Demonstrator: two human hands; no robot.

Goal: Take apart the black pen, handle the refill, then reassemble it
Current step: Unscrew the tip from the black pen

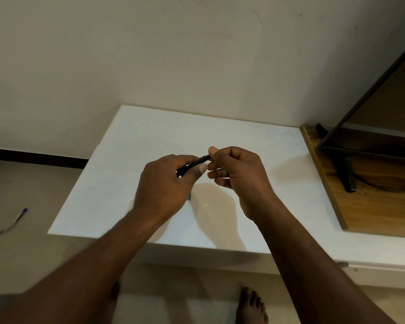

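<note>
Head view, biggest first: one pale wall (150,54) fills the top half; one white table (117,174) butts against it, straight ahead of you; one wooden board (372,206) lies at the table's right end, carrying one black metal frame (337,130) whose legs stand on the wood; beige floor (21,183) shows left of and below the table, with one dark skirting strip (38,157) along the wall's foot.

Two bare forearms come up from the bottom edge and meet over the table's middle, hiding part of its near edge; two hands, both busy; your left hand (164,183) is curled round the lower left part of the pen, thumb laid along the barrel; your right hand (239,174) pinches the upper right end between thumb and forefinger, the other fingers loosely bent below.

One black pen (195,163), held in the air above the tabletop, slanting up to the right, bridging both hands; most of the barrel is covered by your fingers, so whether its parts are joined or loose cannot be told.

One bare foot (251,305) on the floor near the bottom edge; one second pen (17,218) with a purple end on the floor far left, well apart from the table; one small green thing (190,197) on the table, half hidden under your left hand, too small to name.
</note>
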